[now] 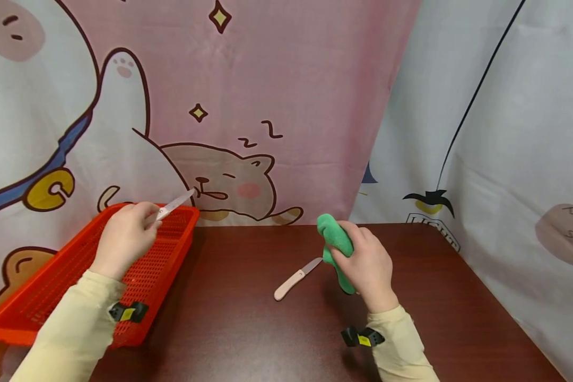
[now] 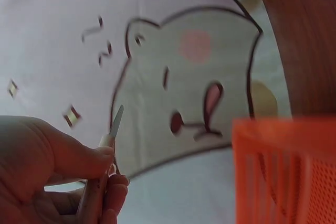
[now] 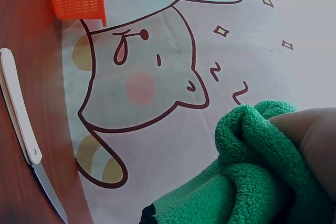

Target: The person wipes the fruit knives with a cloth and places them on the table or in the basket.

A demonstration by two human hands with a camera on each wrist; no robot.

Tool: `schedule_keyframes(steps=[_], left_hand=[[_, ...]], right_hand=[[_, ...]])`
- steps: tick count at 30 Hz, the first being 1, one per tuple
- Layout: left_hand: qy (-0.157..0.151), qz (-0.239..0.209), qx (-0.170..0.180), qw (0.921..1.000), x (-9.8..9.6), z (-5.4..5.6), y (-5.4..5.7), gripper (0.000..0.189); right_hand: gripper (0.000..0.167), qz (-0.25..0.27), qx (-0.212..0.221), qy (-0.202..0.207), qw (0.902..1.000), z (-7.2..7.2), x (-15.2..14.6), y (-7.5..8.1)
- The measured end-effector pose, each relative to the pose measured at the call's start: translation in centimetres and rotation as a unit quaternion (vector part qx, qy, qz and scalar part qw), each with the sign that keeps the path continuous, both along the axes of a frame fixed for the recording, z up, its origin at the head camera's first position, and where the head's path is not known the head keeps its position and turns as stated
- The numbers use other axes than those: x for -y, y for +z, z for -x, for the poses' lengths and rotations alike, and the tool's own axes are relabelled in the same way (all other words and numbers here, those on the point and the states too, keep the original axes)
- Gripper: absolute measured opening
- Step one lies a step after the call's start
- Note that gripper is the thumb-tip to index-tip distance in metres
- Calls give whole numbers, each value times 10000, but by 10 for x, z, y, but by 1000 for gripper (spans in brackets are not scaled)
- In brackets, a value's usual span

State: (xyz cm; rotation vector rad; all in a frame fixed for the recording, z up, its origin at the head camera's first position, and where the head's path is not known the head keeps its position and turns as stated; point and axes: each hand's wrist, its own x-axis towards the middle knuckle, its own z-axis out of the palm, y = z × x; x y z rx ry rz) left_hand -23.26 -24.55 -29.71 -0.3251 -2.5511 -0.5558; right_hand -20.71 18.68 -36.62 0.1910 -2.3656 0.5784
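Observation:
My left hand [image 1: 126,236] grips a small knife [image 1: 175,205] by its pale handle, above the red basket, with the blade pointing up and to the right. In the left wrist view, the knife's blade [image 2: 117,121] rises past the thumb, and the fingers hide part of the handle. A bunched green towel [image 1: 335,237] is in my right hand [image 1: 369,265], raised over the table with its lower end hanging down. Fluffy folds of the towel [image 3: 262,166] fill the lower right of the right wrist view. A second knife [image 1: 290,284] with a pale handle lies on the table, left of the towel.
The red plastic basket [image 1: 185,233], with perforated walls, stands at the table's left side. The brown table [image 1: 229,329] ends at the back against a cartoon-printed curtain [image 1: 305,106] and at the right near a whitish one [image 1: 506,159].

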Motion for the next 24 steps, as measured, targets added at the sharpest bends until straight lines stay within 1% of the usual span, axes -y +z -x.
schedule_keyframes(steps=[6,9,12,15,18,21,24], left_hand=[[355,-31,479,9982,30,13,-10,20],[549,14,728,9958,46,22,-18,15],[723,16,1076,9916,59,31,-27,12],[790,-39,1416,9868,72,39,-38,17],[785,-2,1717,9820,82,47,-51,18],[765,86,2040,9759,90,53,-61,15],[809,185,2308,9694,96,56,-69,11]], right_hand=[[52,15,98,-7,10000,0,0,0],[52,10,149,-17,9999,0,0,0],[52,12,154,-4,9999,0,0,-1],[52,12,109,21,9999,1,1,-1],[51,8,80,38,10000,1,1,-2],[51,2,90,40,10000,1,1,-2],[51,-5,118,49,9999,1,1,-3]])
